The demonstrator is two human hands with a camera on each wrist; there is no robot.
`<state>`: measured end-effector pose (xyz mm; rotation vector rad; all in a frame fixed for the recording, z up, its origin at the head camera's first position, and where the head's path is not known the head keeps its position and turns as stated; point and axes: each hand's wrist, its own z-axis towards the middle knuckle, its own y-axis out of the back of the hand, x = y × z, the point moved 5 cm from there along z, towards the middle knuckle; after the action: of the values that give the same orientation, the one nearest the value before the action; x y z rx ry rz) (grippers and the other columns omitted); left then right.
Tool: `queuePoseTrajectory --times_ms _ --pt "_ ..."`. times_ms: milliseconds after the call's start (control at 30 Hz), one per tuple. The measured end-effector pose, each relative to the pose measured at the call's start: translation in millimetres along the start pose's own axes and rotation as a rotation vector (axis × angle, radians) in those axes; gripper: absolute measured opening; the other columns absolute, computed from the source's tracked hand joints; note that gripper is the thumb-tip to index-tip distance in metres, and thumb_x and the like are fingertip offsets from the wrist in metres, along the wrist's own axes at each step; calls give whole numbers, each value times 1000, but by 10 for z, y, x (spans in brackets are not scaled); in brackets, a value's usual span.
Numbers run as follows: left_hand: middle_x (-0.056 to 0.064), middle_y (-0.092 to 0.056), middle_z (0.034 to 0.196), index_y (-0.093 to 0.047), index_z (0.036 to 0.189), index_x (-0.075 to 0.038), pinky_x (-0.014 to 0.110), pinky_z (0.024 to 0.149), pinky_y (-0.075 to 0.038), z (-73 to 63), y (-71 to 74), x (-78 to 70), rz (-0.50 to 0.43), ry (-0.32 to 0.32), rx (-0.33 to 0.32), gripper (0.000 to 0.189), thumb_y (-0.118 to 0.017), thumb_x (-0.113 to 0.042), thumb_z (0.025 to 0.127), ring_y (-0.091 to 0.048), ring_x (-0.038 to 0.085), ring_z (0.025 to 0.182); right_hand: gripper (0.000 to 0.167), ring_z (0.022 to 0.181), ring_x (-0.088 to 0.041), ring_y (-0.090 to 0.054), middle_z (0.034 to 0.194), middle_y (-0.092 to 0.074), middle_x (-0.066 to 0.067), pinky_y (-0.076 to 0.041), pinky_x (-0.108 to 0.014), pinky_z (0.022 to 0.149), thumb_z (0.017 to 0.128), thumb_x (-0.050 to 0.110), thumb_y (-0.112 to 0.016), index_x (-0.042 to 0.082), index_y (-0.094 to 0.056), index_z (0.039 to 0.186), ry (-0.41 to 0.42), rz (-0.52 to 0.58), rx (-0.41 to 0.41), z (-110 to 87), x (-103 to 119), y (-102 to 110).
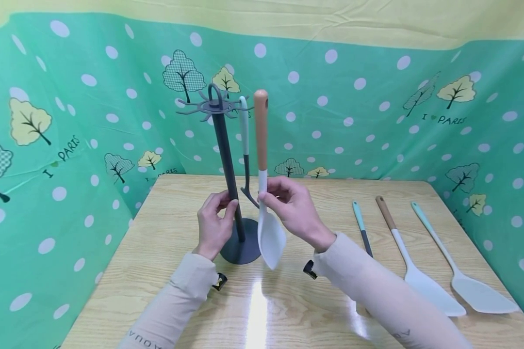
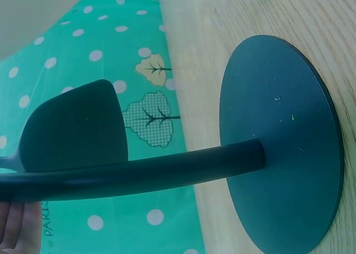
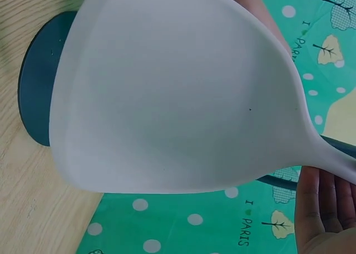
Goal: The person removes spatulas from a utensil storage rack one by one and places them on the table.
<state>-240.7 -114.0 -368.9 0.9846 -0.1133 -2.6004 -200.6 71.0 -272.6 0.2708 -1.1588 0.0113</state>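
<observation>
A dark utensil stand (image 1: 228, 160) rises from a round base (image 2: 283, 115), with a ring of hooks (image 1: 216, 106) at its top. My left hand (image 1: 216, 220) grips its pole low down. With thumb and fingers, my right hand (image 1: 294, 206) pinches the neck of a white spatula (image 1: 271, 237). That spatula is upright just right of the pole, its brown handle (image 1: 260, 131) up near the hooks and its broad blade (image 3: 178, 92) down. Behind it a mint-handled dark spatula (image 1: 244, 131) hangs from the stand; its blade (image 2: 78, 128) shows in the left wrist view.
On the wooden table (image 1: 157, 281), to the right, lie a mint-and-dark utensil (image 1: 360, 220) partly behind my right sleeve, a brown-handled white spatula (image 1: 432, 291) and a mint-handled pale spatula (image 1: 480, 293). A green dotted curtain (image 1: 332, 111) surrounds the back and sides.
</observation>
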Motion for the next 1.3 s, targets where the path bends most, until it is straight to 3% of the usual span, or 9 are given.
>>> queuePoseTrajectory --times_ms 267,567,933,1033,1167,1300 --pt "21 -62 84 -64 97 12 38 69 -58 73 29 -299 8 -35 -15 16 -67 13 81 -63 31 74 14 80 -25 -64 90 -66 -16 -55 -33 73 89 0 -64 -7 -64 102 8 -16 -29 -29 11 139" --pt "12 -64 88 -67 102 3 21 75 -55 7 -1 -13 -3 -8 -4 16 -68 2 86 -63 22 78 13 82 -24 -65 91 -65 -17 -57 -34 77 89 0 -65 -6 -64 101 -28 -50 -57 -83 -27 313" --pt "13 -64 89 -67 103 3 19 75 -54 -1 -4 10 -8 -8 -6 18 -69 2 85 -64 24 78 16 85 -24 -64 92 -63 -15 -58 -32 75 89 0 -64 -7 -63 103 -59 -94 -85 -158 -138 483" --pt "16 -64 87 -66 101 7 24 73 -56 14 -2 -44 2 -19 -14 18 -69 7 83 -64 27 76 16 85 -23 -64 93 -63 -16 -58 -34 75 89 0 -64 -7 -63 103 -60 -98 -89 -178 -212 519" --pt "21 -62 85 -64 98 12 31 71 -58 56 23 -228 8 -33 -16 17 -68 12 81 -63 31 75 15 84 -23 -64 93 -64 -13 -57 -33 74 90 6 -66 -1 -64 103 -69 -120 -99 -194 -415 590" --pt "22 -61 86 -63 98 13 28 73 -57 80 42 -354 -7 -23 -7 17 -67 14 81 -63 32 76 17 84 -22 -65 93 -65 -9 -57 -31 74 89 17 -69 6 -65 102 -104 -149 -119 -216 -583 661"
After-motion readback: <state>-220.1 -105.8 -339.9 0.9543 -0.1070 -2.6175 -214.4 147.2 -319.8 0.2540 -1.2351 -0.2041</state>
